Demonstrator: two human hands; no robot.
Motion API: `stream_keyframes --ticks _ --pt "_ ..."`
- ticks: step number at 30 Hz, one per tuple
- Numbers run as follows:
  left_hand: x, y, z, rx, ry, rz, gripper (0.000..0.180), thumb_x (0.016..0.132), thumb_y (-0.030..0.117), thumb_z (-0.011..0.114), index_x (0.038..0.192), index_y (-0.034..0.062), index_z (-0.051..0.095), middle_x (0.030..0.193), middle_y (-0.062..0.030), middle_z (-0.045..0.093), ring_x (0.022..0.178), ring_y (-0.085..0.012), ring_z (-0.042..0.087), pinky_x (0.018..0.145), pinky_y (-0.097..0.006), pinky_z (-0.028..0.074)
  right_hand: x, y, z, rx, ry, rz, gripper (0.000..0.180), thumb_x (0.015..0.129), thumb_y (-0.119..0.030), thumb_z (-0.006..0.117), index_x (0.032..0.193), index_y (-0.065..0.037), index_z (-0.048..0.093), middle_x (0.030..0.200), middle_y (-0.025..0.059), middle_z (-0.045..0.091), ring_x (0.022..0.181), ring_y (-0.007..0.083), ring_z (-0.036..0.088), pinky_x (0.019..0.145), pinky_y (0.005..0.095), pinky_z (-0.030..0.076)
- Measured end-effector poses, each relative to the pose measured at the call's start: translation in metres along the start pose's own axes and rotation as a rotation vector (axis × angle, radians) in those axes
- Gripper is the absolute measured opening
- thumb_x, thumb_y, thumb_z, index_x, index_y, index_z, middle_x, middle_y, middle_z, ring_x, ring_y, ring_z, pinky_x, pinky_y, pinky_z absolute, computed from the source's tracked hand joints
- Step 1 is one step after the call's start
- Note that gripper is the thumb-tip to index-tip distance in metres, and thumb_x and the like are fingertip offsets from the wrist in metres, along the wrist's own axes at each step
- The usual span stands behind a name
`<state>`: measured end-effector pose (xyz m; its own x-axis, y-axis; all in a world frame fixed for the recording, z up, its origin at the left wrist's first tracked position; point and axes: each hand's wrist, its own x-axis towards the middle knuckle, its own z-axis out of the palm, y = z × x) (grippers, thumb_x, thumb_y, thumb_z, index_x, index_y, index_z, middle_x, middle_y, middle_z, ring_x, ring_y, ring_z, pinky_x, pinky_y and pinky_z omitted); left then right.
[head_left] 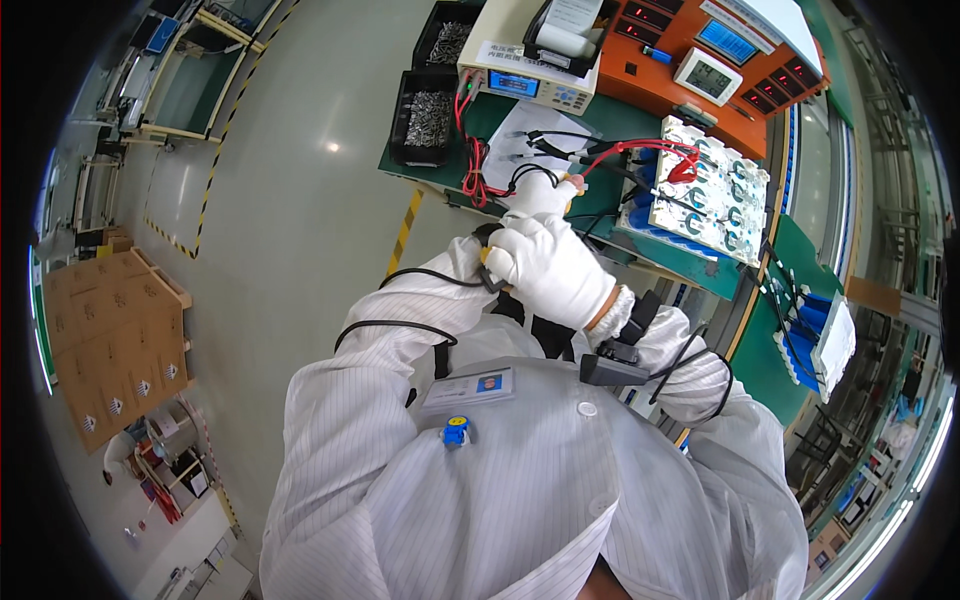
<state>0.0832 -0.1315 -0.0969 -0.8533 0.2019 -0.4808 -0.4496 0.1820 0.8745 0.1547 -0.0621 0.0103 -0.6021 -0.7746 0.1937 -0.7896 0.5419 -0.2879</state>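
My left hand (538, 196), in a white glove with bare fingertips, is at the front edge of the green bench. Its fingers are curled, and what they hold, if anything, is hidden. A black cable loops by its knuckles, and red test leads (474, 180) hang just left of it. My right hand (552, 272), also gloved, crosses over my left forearm. Its fingers close round the black wrist strap (489, 236) at my left cuff. Beyond my left hand stands a white battery module (712, 190) with blue sides, with red and black wires running to it.
Two black bins of small metal parts (428, 118) sit at the bench's left end. Behind are a beige meter (530, 84), an orange tester (650, 80) and a white digital clock (708, 77). Another blue-and-white module (832, 345) lies right. Cartons (115, 340) stand on the floor left.
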Motion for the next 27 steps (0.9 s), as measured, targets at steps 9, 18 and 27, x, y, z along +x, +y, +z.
stream_keyframes --ticks 9,18,27 --pt "-0.004 0.005 -0.001 -0.31 -0.08 -0.157 0.025 0.093 0.029 0.06 0.089 0.0053 0.069 0.057 0.0019 0.051 0.046 -0.0085 0.043 0.044 -0.027 0.031 -0.028 -0.004 0.019 0.067 0.119 0.04 0.017 0.075 -0.017 0.058 0.091 -0.012 0.054 0.104 0.0032 0.057 0.101 0.0257 0.057 0.077 0.041 0.046" --pt "0.007 -0.011 -0.022 -0.51 -0.065 -0.138 0.032 0.095 0.035 0.058 0.093 0.0029 0.064 0.059 0.0025 0.049 0.045 -0.0078 0.039 0.042 -0.023 0.029 -0.034 0.01 0.004 0.187 0.277 0.241 0.071 0.048 -0.012 0.083 0.114 -0.006 0.056 0.117 0.012 0.057 0.101 0.0327 0.057 0.084 0.0436 0.044" --pt "0.011 -0.024 -0.007 -0.548 -0.032 -0.276 0.028 0.094 0.034 0.06 0.087 0.0075 0.067 0.058 0.0032 0.05 0.046 -0.0085 0.04 0.045 -0.025 0.03 -0.018 0.005 0.005 0.232 0.214 0.166 0.051 0.061 -0.02 0.078 0.108 -0.012 0.058 0.113 0.0028 0.058 0.097 0.0245 0.058 0.083 0.0401 0.045"
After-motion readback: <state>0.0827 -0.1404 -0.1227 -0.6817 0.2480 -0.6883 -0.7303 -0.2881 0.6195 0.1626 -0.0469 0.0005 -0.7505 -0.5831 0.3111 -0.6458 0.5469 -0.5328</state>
